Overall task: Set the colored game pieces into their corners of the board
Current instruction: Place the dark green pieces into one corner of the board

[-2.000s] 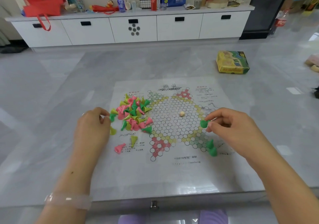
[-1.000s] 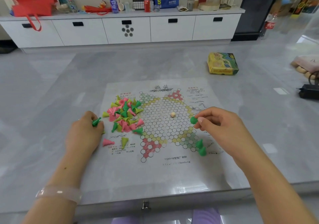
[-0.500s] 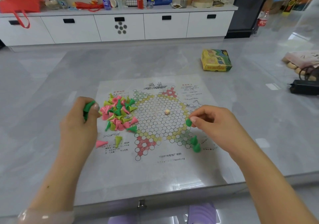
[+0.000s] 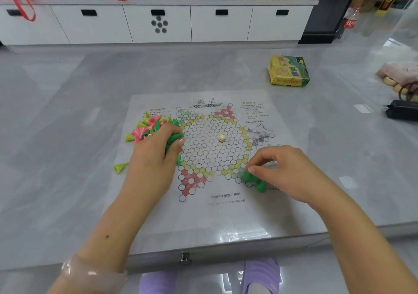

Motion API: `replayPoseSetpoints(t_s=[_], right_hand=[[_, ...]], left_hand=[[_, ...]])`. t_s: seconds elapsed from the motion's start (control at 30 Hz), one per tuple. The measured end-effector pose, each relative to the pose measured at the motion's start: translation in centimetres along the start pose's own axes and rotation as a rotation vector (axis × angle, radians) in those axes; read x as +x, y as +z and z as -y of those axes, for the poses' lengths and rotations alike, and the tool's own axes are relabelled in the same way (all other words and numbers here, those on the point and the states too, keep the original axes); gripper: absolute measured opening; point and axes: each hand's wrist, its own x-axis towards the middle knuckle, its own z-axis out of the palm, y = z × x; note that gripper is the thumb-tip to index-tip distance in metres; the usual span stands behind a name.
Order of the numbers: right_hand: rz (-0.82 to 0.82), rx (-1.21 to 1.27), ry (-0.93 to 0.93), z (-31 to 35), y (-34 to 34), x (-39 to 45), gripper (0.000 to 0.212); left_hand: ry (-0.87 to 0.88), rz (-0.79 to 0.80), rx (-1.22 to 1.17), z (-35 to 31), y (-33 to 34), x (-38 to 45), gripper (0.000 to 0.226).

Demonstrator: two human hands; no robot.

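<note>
A paper checkers board (image 4: 210, 212) lies flat on the grey table. A heap of pink, yellow and green cone pieces (image 4: 148, 127) sits at the board's left. My left hand (image 4: 156, 151) is over the heap's right side and grips green pieces (image 4: 171, 140) in its curled fingers. My right hand (image 4: 282, 171) pinches a green piece (image 4: 247, 175) and holds it down on the board's near-right green corner. Two more green pieces (image 4: 259, 186) stand just beside it. A small cream die (image 4: 222, 138) rests at the board's centre. One yellow cone (image 4: 120, 167) lies apart, left of my wrist.
A yellow-green game box (image 4: 288, 71) lies at the table's far right. A black adapter (image 4: 401, 112) and a pink pouch (image 4: 400, 72) are at the right edge. White cabinets (image 4: 158, 24) line the back wall. The table's front edge (image 4: 185, 256) runs near my body.
My left hand has moved right from the heap's left side onto the heap with green pieces in it. My right hand has lowered its green piece onto the near-right green corner.
</note>
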Motion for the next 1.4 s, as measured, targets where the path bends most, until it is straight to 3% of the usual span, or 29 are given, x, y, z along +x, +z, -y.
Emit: replayPoseSetpoints(t_s=[0.97,1.23,1.4], right_hand=[[0.071,-0.051,-0.075,-0.4,0.0,-0.2,0.012],[-0.122,0.092,-0.15,0.6,0.1,-0.2,0.016],[-0.137,0.13,-0.209,1.9,1.6,0.3,0.017]], left_hand=[[-0.023,0.027,0.016,0.6,-0.1,-0.1,0.014],[-0.188,0.163,-0.36,-1.3,0.7,-1.0,0.013],[-0.215,0.284,-0.553,-2.5,1.5,-1.4,0.018]])
